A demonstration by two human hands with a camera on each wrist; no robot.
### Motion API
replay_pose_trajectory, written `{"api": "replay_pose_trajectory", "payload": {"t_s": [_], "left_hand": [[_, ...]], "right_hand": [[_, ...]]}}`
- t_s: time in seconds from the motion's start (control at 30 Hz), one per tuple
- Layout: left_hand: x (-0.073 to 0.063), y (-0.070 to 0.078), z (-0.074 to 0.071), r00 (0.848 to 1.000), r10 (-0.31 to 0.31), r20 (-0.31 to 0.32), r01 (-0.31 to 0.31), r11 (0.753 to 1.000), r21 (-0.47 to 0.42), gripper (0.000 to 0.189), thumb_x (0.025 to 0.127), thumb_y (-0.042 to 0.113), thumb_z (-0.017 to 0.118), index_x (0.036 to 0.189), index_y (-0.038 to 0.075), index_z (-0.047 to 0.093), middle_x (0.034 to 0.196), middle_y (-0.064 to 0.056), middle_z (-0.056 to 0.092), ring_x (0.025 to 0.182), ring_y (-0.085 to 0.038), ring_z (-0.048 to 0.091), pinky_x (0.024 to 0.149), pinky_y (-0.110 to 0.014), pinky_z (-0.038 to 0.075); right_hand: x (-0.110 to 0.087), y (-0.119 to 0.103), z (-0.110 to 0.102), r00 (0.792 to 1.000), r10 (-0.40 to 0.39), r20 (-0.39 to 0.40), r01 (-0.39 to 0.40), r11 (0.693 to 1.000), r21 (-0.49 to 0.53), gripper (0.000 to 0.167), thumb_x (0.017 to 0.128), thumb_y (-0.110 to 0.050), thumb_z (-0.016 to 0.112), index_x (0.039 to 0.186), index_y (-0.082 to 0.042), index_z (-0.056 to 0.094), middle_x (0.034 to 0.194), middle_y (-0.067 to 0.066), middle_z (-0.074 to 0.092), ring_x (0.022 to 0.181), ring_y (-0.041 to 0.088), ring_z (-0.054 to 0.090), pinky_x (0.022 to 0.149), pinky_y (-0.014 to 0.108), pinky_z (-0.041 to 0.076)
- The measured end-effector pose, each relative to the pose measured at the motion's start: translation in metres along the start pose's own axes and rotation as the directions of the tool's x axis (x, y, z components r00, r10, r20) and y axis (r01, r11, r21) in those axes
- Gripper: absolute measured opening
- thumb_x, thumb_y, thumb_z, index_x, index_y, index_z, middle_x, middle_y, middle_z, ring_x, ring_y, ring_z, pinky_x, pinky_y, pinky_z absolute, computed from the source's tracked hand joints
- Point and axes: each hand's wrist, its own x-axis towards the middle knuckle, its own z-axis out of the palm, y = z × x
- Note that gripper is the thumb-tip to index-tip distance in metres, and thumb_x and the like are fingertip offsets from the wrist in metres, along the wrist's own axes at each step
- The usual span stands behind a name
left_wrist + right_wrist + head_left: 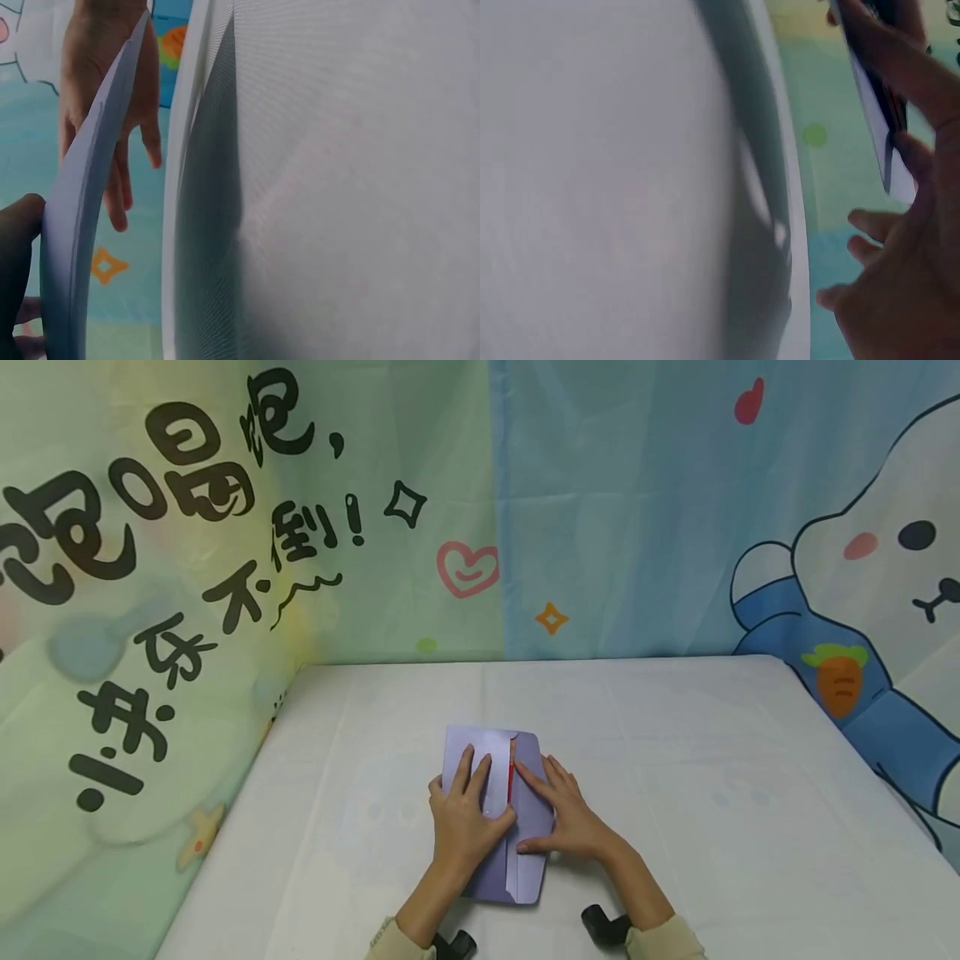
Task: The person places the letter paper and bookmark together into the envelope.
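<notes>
A flat purple folder-like piece (493, 740) with rounded right corners lies on the table, a long strip running down its right side. A narrow gap beside the strip shows brown and red (511, 781). My left hand (467, 828) rests on its left part with fingers spread. With thumb and forefinger my right hand (576, 825) touches the strip; its other fingers extend past the right edge. In the left wrist view the purple piece (71, 225) appears edge-on beside my left fingers (16, 225). In the right wrist view my right fingers (904, 67) lie across its dark gap.
A white cloth covers the table (360, 793). Behind stands a printed backdrop (615, 510) with writing, hearts and a cartoon animal. Black wrist devices (603, 927) sit at both cuffs.
</notes>
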Motion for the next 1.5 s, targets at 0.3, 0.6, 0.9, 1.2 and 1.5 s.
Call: {"api": "replay_pose_trajectory", "payload": {"t_s": [0.3, 0.6, 0.9, 1.2, 1.5], "left_hand": [[0.000, -0.002, -0.001, 0.999, 0.049, 0.005, -0.049, 0.999, -0.020, 0.068, 0.057, 0.037, 0.074, 0.119, 0.012, 0.063, 0.133, -0.010, 0.051, 0.093, -0.043, 0.047, 0.082, -0.053, 0.034], [0.001, -0.004, -0.002, 0.997, 0.074, 0.013, -0.073, 0.997, -0.032, 0.068, 0.057, 0.038, 0.075, 0.119, 0.013, 0.063, 0.133, -0.011, 0.050, 0.094, -0.044, 0.047, 0.082, -0.052, 0.034], [0.000, -0.005, -0.002, 0.997, 0.077, 0.031, -0.077, 0.997, -0.020, 0.066, 0.058, 0.036, 0.075, 0.119, 0.013, 0.063, 0.133, -0.011, 0.050, 0.095, -0.045, 0.047, 0.082, -0.053, 0.035], [-0.001, -0.007, -0.001, 0.997, 0.040, 0.060, -0.040, 0.999, -0.003, 0.067, 0.059, 0.038, 0.075, 0.120, 0.013, 0.063, 0.134, -0.011, 0.050, 0.095, -0.044, 0.047, 0.080, -0.052, 0.036], [-0.004, -0.006, 0.006, 0.979, -0.141, 0.147, 0.123, 0.984, 0.126, 0.069, 0.062, 0.040, 0.071, 0.125, 0.012, 0.059, 0.137, -0.014, 0.045, 0.100, -0.051, 0.043, 0.074, -0.054, 0.037]], "right_hand": [[0.001, 0.004, -0.011, 0.999, -0.009, 0.049, 0.001, 0.989, 0.150, 0.094, 0.064, -0.038, 0.072, 0.146, -0.021, 0.029, 0.148, 0.027, 0.015, 0.132, 0.049, 0.008, 0.091, 0.072, 0.018], [0.005, 0.002, -0.011, 0.999, -0.010, 0.036, 0.004, 0.986, 0.169, 0.095, 0.055, -0.018, 0.062, 0.145, -0.019, 0.030, 0.148, 0.022, 0.019, 0.133, 0.046, 0.012, 0.092, 0.070, 0.019], [0.007, 0.003, -0.009, 0.999, -0.010, 0.041, 0.004, 0.989, 0.150, 0.095, 0.055, -0.015, 0.061, 0.145, -0.019, 0.031, 0.148, 0.021, 0.020, 0.132, 0.044, 0.015, 0.092, 0.068, 0.021], [0.009, 0.002, -0.006, 0.998, 0.006, 0.061, -0.015, 0.988, 0.154, 0.093, 0.058, -0.018, 0.063, 0.145, -0.017, 0.031, 0.149, 0.021, 0.019, 0.133, 0.043, 0.014, 0.094, 0.067, 0.020], [0.002, 0.001, -0.011, 0.999, 0.035, 0.031, -0.037, 0.995, 0.096, 0.080, 0.073, -0.036, 0.068, 0.143, -0.017, 0.035, 0.145, 0.025, 0.025, 0.133, 0.046, 0.012, 0.092, 0.071, 0.017]]}}
